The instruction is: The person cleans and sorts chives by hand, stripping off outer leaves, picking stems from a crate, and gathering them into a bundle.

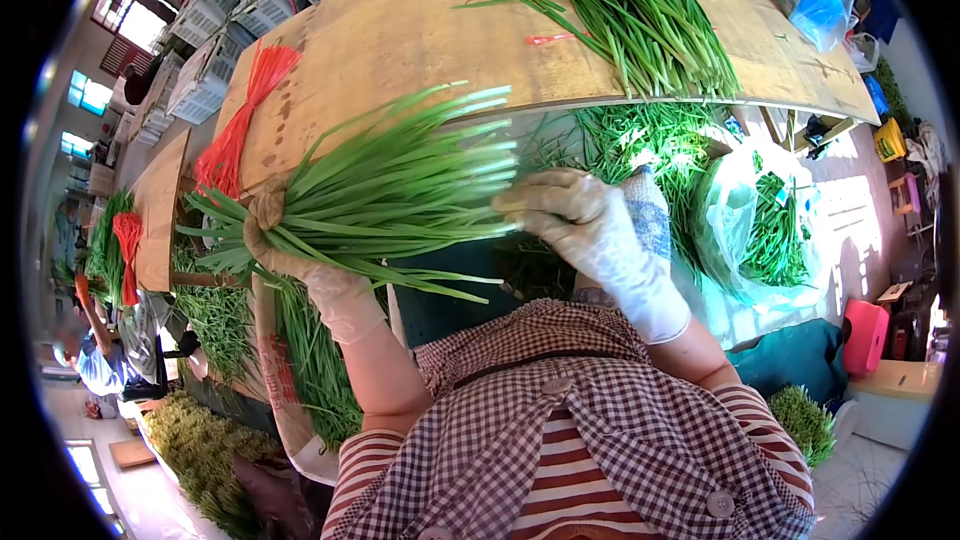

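Observation:
My gloved left hand (285, 240) is wrapped round a loose bunch of garlic chives (400, 180), near its leafy end. The bunch lies sideways above my lap, with the pale stem ends fanned out to the right. At those ends is my gloved right hand (590, 220), fingers pinched together at the tip of a lower stem. Slight blur hides exactly how much it grips. A larger pile of garlic chives (645, 15) rests on the wooden table (390, 30) in front of me. Red plastic ties (243, 120) hang over the table's left edge.
Below the table, loose green trimmings (640, 140) are heaped beside a clear plastic bag (725, 210) of greens. More chives (315, 360) stand in a sack to my left. White crates (205, 80) are stacked at the back left. Another person (105, 365) sits at far left.

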Motion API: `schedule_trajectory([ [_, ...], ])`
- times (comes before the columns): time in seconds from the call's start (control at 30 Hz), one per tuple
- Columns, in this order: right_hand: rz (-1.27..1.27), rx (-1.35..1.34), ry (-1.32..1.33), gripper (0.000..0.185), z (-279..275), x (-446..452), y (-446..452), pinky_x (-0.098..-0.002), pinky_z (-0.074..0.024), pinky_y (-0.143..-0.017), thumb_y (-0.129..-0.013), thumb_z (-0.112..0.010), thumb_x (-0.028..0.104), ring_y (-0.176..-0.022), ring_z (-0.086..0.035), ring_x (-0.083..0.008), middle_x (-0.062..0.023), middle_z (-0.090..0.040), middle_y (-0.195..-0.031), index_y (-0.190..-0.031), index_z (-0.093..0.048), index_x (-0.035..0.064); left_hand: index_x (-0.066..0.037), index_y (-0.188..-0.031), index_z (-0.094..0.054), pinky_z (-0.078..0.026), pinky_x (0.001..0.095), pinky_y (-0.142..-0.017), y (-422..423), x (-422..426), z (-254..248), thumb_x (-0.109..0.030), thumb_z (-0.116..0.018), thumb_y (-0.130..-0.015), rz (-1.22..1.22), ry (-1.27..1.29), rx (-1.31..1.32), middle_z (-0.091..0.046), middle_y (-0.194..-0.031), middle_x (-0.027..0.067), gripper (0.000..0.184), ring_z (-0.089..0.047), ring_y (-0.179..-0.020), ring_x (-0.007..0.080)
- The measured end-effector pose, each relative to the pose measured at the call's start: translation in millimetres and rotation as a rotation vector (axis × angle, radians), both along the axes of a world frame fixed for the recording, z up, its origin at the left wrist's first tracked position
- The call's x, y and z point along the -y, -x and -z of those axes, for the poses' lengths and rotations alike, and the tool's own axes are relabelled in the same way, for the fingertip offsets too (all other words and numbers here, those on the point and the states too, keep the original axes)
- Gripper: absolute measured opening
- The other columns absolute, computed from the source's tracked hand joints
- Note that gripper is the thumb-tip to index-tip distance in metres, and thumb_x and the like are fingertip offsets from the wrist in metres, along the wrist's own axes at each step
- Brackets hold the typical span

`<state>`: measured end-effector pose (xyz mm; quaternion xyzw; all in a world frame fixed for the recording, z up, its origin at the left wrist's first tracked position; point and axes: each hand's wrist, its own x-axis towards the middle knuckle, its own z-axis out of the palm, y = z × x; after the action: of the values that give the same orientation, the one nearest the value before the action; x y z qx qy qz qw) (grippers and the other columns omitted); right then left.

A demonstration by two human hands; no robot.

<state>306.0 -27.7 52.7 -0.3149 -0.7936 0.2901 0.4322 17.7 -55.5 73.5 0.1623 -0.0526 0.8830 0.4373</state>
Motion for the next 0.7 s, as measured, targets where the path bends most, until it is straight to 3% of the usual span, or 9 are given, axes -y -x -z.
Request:
schedule_trajectory([
  [0.17,0.079,0.121,-0.060,0.032,22.5,-2.6,29.9,-0.0384,-0.0501,-0.073,-0.064,-0.076,0.020,-0.083,-0.061,-0.0290,-0.0083,-0.066,-0.090,-0.095,-0.074,0.0158,-0.012,-0.066,-0.046,-0.044,0.0319,-0.092,0.5,1.1,1.2,-0.008,-0.055,-0.079,0.053,0.009,-0.023,-0.049,-0.063,-0.0017,0.016,-0.050,-0.069,0.0127],
  [0.27,0.083,-0.030,0.052,0.035,46.3,-2.7,44.3,-0.0377,-0.0489,-0.073,-0.061,-0.078,0.023,-0.083,-0.059,-0.0296,-0.0083,-0.064,-0.090,-0.095,-0.074,0.0156,-0.011,-0.068,-0.047,-0.044,0.0349,-0.091,-9.5,1.8,0.4,-0.011,-0.055,-0.080,-0.021,0.154,-0.010,-0.051,-0.066,-0.0013,0.015,-0.052,-0.073,0.0147],
  [0.3,0.084,0.017,0.016,0.037,43.2,-0.3,43.9,-0.0348,-0.0503,-0.075,-0.064,-0.080,0.018,-0.087,-0.062,-0.0245,-0.0077,-0.066,-0.093,-0.099,-0.072,0.0119,-0.011,-0.068,-0.047,-0.044,0.0358,-0.091,-10.1,2.0,2.1,-0.012,-0.055,-0.080,-0.033,0.193,-0.034,-0.051,-0.067,-0.0010,0.015,-0.052,-0.075,0.0153],
  [0.4,0.024,-0.341,0.509,0.040,17.7,15.7,43.7,-0.0315,-0.0513,-0.077,-0.068,-0.081,0.011,-0.089,-0.064,-0.0181,-0.0076,-0.068,-0.093,-0.105,-0.067,0.0051,-0.011,-0.070,-0.050,-0.044,0.0380,-0.091,-17.3,2.3,1.5,-0.016,-0.056,-0.082,0.039,0.200,-0.076,-0.054,-0.071,0.0011,0.015,-0.053,-0.081,0.0180],
  [0.43,0.066,-0.544,0.827,0.021,16.4,17.4,50.3,-0.0290,-0.0500,-0.076,-0.066,-0.080,0.004,-0.083,-0.062,-0.0168,-0.0097,-0.067,-0.090,-0.084,-0.072,-0.0022,-0.011,-0.070,-0.050,-0.044,0.0382,-0.091,-17.1,1.8,2.3,-0.017,-0.056,-0.082,0.086,0.189,-0.061,-0.054,-0.071,0.0015,0.015,-0.054,-0.081,0.0184],
  [0.53,0.052,-0.528,0.730,0.035,21.1,9.3,40.5,-0.0294,-0.0522,-0.074,-0.070,-0.080,0.008,-0.081,-0.064,-0.0156,-0.0089,-0.069,-0.089,-0.099,-0.065,-0.0038,-0.010,-0.069,-0.051,-0.044,0.0392,-0.090,-20.3,-1.0,5.0,-0.016,-0.056,-0.079,0.019,0.260,-0.091,-0.057,-0.071,0.0032,0.012,-0.054,-0.081,0.0202],
  [0.6,0.261,-0.197,0.190,0.017,28.9,-0.2,27.4,-0.0288,-0.0530,-0.070,-0.065,-0.076,0.008,-0.075,-0.064,-0.0186,-0.0086,-0.067,-0.081,-0.079,-0.070,0.0000,-0.010,-0.068,-0.052,-0.044,0.0409,-0.091,-13.2,-1.5,5.2,-0.015,-0.057,-0.077,-0.013,0.320,-0.111,-0.057,-0.070,0.0034,0.011,-0.054,-0.080,0.0212],
  [0.67,0.334,-0.079,0.089,0.012,38.0,-10.4,6.4,-0.0303,-0.0536,-0.069,-0.066,-0.072,0.008,-0.073,-0.064,-0.0215,-0.0111,-0.066,-0.079,-0.077,-0.071,0.0030,-0.011,-0.068,-0.052,-0.044,0.0420,-0.092,-5.9,-1.9,3.0,-0.014,-0.056,-0.076,-0.076,0.373,-0.085,-0.057,-0.071,0.0034,0.009,-0.055,-0.079,0.0214],
  [0.7,0.441,0.000,0.193,0.010,66.9,-24.5,-8.2,-0.0314,-0.0537,-0.070,-0.068,-0.070,0.008,-0.074,-0.065,-0.0223,-0.0118,-0.066,-0.080,-0.077,-0.072,0.0047,-0.011,-0.069,-0.053,-0.043,0.0423,-0.093,-2.2,-0.6,0.4,-0.014,-0.056,-0.076,-0.124,0.397,-0.051,-0.057,-0.071,0.0033,0.009,-0.055,-0.079,0.0211],
])
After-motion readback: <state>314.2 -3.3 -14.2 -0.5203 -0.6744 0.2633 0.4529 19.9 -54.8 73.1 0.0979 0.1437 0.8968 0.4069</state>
